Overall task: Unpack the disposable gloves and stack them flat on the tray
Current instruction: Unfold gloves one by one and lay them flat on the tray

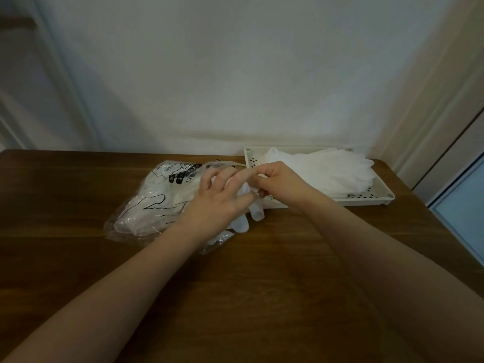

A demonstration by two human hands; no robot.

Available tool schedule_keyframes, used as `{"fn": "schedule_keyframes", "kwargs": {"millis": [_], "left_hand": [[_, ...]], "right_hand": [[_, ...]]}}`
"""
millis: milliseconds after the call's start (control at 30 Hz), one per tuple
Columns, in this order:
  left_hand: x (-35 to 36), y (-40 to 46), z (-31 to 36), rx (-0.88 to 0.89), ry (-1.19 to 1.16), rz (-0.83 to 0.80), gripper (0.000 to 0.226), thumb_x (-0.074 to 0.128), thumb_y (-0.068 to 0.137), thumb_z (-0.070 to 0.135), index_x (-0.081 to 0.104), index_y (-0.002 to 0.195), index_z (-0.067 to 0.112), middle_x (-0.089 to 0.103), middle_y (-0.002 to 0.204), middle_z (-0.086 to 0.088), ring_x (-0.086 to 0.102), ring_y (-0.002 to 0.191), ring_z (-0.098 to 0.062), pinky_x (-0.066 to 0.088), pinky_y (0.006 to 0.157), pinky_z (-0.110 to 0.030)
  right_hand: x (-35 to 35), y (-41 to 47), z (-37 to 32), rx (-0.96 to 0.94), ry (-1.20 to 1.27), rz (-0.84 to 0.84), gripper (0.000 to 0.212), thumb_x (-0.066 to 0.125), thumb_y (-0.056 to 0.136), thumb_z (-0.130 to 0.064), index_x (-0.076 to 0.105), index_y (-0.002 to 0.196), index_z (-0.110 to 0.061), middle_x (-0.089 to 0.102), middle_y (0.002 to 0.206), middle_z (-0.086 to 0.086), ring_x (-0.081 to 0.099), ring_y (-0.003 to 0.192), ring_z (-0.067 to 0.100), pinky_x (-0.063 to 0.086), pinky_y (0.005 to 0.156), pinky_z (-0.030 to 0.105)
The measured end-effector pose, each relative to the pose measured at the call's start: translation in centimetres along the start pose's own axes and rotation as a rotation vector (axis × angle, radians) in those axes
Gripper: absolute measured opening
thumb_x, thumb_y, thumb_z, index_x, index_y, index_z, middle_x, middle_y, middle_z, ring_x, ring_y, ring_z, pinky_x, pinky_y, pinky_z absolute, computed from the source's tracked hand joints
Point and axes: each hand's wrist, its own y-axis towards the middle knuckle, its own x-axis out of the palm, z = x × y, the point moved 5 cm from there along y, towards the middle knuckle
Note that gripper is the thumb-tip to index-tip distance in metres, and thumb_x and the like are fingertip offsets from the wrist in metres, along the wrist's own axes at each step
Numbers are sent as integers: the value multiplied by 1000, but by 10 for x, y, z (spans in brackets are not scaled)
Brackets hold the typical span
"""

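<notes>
Partway through, several gloves (337, 171) are stacked on the tray (366, 201), another glove (248, 205) is pinched by the left hand (220, 197) and right hand (282, 179), and more are left in the bag (146, 203).

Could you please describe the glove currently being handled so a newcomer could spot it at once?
On the brown wooden table, between the clear plastic packet and cream perforated tray, both hands pinch one crumpled white disposable glove. Unlike the flat stacked gloves, its fingers dangle.

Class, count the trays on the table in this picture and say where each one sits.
1. The white tray sits at the table's far right, by the wall, with gloves piled in it. The plastic bag could hide something beneath it, though nothing shows there.
</notes>
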Motion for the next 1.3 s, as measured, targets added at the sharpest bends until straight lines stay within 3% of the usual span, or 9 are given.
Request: {"fn": "schedule_keyframes", "kwargs": {"millis": [133, 267, 400, 500, 600, 733, 900, 1067, 1300], "left_hand": [[-8, -1, -6, 99, -145, 132, 8, 66, 76, 22, 64, 82, 17, 53, 118, -4, 41, 107, -25, 28, 89, -39], [-8, 1, -17, 62, -283, 95, 16, 41, 84, 16, 55, 93, 16, 69, 93, -1, 50, 103, -18, 31, 91, -33], [-14, 3, -35, -461, -690, 116, 28, 35, 98, 20, 57, 103, 3, 55, 99, -1, 52, 92, -11, 33, 83, -9], [-9, 2, -50, -841, -780, 131, 19, 33, 101, 19, 47, 93, 10, 43, 75, 7, 39, 65, -5, 32, 56, -16], [-6, 1, -52, -1020, -902, 145, 3, 40, 99, 21, 39, 102, 21, 47, 77, 8, 44, 64, -6, 37, 54, -12], [-22, 2, -39, -634, -687, 327, 11, 52, 90, 27, 47, 97, 20, 43, 106, -1, 44, 98, -12, 40, 86, -28], [2, 5, -18, -376, -273, -29, 33, 47, 79, 50, 63, 99, 29, 50, 125, -21, 37, 117, -35, 37, 90, -55], [7, 6, -22, -348, -51, -114, 30, 49, 84, 36, 71, 77, 17, 66, 107, -9, 59, 102, -32, 46, 86, -42], [0, 8, -20, -351, -122, -141, 57, 32, 88, 38, 61, 45, 13, 55, 46, 2, 56, 58, -17, 50, 76, -33]], "right_hand": [[-12, 6, 2, -15, -222, 85, 19, 57, 93, -20, 73, 100, -12, 63, 77, -8, 54, 64, 8, 45, 62, 19], [-11, 10, -2, -73, -347, 115, 19, 57, 94, -19, 71, 97, -7, 57, 86, -9, 52, 77, 6, 38, 72, 21], [-9, 13, 0, -22, -168, 176, 25, 43, 99, -26, 59, 83, -14, 56, 82, -1, 49, 72, 12, 36, 68, 27], [-1, 12, 2, 29, -68, 107, 36, 32, 102, -32, 49, 77, -11, 49, 76, 4, 46, 72, 16, 38, 75, 32], [6, 10, 7, 94, 92, 16, 43, 37, 100, -39, 59, 99, -2, 64, 92, 12, 61, 88, 24, 47, 90, 39], [7, 9, 11, 133, 338, 12, 23, 55, 94, -28, 63, 101, -8, 68, 92, 11, 65, 88, 27, 50, 89, 45], [9, 8, 6, 166, 413, -46, 31, 48, 97, -30, 65, 92, -5, 67, 78, 11, 64, 73, 22, 51, 72, 33], [-5, 7, 13, 230, 222, 146, 28, 50, 95, -29, 66, 101, -8, 68, 94, 4, 62, 87, 18, 47, 73, 27], [-29, -6, 23, 285, 514, 497, 19, 53, 91, -18, 57, 73, -14, 59, 76, 2, 56, 75, 19, 41, 61, 28]]}}
